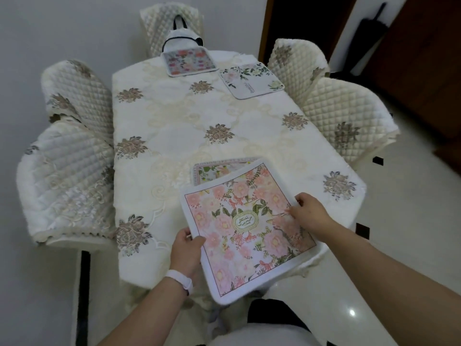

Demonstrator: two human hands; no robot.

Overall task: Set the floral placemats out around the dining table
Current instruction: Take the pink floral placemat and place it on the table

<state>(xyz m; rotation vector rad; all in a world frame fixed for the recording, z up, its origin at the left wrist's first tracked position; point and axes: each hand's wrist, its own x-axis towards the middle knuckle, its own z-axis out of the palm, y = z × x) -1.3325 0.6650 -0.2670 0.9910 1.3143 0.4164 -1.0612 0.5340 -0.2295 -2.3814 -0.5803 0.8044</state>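
- My left hand (185, 250) grips the near-left edge of the pink floral placemat (245, 228), thumb on top and fingers curled beneath it; a white band (180, 280) sits on that wrist.
- My right hand (308, 213) pinches the mat's right edge, thumb and fingertips pressed onto the printed face, the rest of the fingers tucked under where I cannot see them.
- The pink mat lies between my two hands, tilted and turned at an angle, its near corner hanging out past the table's near edge (an oval label sits at its middle).
- Just beyond it, partly covered by its far corner, a second placemat (214, 172) lies flat on the cream tablecloth (174, 126); only a bordered strip with green leaves shows.
- Farther off, toward the far right side of the table, a white placemat with green sprigs (250, 79) lies in front of a quilted chair (295, 58).
- At the far end, a pink-and-grey patterned placemat (188, 62) lies at the table's edge, just beside the white one without touching it.
- Behind that mat a small white bag with dark handles (183, 37) rests on the end chair (159, 23).
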